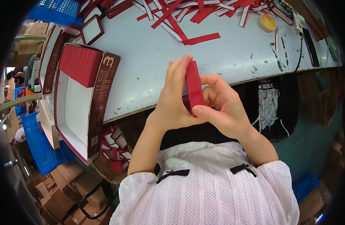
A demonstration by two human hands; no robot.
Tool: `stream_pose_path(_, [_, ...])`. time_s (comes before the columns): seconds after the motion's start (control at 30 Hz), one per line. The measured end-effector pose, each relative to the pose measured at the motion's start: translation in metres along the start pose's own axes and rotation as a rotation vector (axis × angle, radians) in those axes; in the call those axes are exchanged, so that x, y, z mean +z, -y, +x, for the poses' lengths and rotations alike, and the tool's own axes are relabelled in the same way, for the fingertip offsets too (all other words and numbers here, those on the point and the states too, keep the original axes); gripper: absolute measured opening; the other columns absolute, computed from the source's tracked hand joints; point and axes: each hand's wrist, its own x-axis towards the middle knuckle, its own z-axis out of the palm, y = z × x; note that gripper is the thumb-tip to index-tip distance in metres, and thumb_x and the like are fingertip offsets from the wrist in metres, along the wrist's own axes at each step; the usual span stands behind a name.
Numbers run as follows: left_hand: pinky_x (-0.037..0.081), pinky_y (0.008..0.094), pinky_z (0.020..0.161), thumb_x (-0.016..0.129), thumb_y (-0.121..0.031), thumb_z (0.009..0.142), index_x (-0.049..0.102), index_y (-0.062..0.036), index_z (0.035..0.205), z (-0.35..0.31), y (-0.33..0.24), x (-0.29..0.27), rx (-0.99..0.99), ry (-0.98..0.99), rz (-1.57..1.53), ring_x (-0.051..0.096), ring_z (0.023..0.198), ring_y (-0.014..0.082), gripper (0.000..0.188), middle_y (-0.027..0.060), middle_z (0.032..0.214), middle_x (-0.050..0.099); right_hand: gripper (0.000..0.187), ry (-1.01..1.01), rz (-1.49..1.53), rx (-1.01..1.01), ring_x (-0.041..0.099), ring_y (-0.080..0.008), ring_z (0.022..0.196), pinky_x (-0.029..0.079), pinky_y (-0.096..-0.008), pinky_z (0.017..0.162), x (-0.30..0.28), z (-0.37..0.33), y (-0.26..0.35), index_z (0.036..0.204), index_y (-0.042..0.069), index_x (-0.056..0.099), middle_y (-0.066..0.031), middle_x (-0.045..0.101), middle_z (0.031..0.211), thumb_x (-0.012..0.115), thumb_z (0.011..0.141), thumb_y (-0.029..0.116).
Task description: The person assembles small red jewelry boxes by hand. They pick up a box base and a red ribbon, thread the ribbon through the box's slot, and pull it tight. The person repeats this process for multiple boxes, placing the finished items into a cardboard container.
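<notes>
A slim red box stands on edge between my hands, just off the table's near edge. My left hand lies along its left side, fingers stretched upward and pressed together against it. My right hand grips it from the right, thumb at the lower end and fingers curled behind. The box's left face is mostly hidden by my left hand. To the left, an open maroon carton holds a row of similar red boxes at its far end; its white inside shows nearer to me.
Red and white strips lie heaped along the table's far side. A round yellow tub sits at the far right. Red-and-white pieces fill a bin below the carton. Shredded white paper hangs beneath the table at right.
</notes>
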Motion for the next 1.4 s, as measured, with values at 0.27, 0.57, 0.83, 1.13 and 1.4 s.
stream_pose_path(0.27, [0.018, 0.0537, 0.094, 0.079, -0.025, 0.043, 0.018, -0.0015, 0.126, -0.002, -0.006, 0.003, -0.015, -0.039, -0.029, 0.037, 0.11, 0.0325, 0.106, 0.0164, 0.12, 0.035, 0.02, -0.069, -0.705, -0.404, 0.053, -0.0194, 0.062, 0.044, -0.0256, 0.055, -0.015, 0.005, 0.015, 0.079, 0.002, 0.053, -0.0088, 0.049, 0.077, 0.062, 0.062, -0.001])
stream_pose_path(0.57, [0.022, 0.0489, 0.094, 0.079, -0.021, 0.042, 0.019, -0.0009, 0.125, -0.004, -0.008, 0.005, -0.004, -0.047, -0.094, 0.04, 0.107, 0.0327, 0.105, 0.0156, 0.119, 0.039, 0.012, 0.083, -0.61, -0.157, 0.048, -0.0213, 0.057, 0.039, -0.0291, 0.052, -0.017, -0.003, 0.023, 0.07, 0.001, 0.046, -0.0092, 0.045, 0.066, 0.055, 0.065, -0.005])
stream_pose_path(0.83, [0.034, 0.0406, 0.089, 0.079, -0.019, 0.042, 0.022, 0.0022, 0.123, -0.002, -0.018, 0.009, 0.059, -0.07, -0.15, 0.043, 0.103, 0.035, 0.101, 0.0168, 0.117, 0.041, 0.013, 0.029, -0.63, -0.13, 0.048, -0.0236, 0.057, 0.039, -0.0298, 0.051, -0.016, -0.007, 0.026, 0.071, 0.0, 0.044, -0.0105, 0.045, 0.067, 0.055, 0.065, -0.004])
stream_pose_path(1.13, [0.041, 0.0376, 0.081, 0.078, -0.018, 0.043, 0.026, 0.002, 0.121, -0.004, -0.022, 0.014, 0.086, -0.194, -0.139, 0.046, 0.099, 0.0323, 0.096, 0.0188, 0.115, 0.041, 0.013, -0.009, -0.625, -0.161, 0.042, -0.0088, 0.06, 0.036, -0.0203, 0.052, -0.01, -0.012, 0.025, 0.076, 0.0, 0.045, -0.0031, 0.043, 0.071, 0.054, 0.069, -0.006])
stream_pose_path(1.4, [0.031, 0.0382, 0.089, 0.081, -0.032, 0.04, 0.027, 0.0031, 0.12, -0.015, -0.017, 0.002, -0.013, -0.176, 0.002, 0.041, 0.103, 0.0323, 0.102, 0.0204, 0.114, 0.038, 0.006, -0.034, -0.042, 0.139, 0.044, -0.0054, 0.053, 0.036, -0.0209, 0.048, 0.004, -0.005, -0.004, 0.077, 0.0, 0.049, -0.0009, 0.051, 0.066, 0.052, 0.078, 0.006])
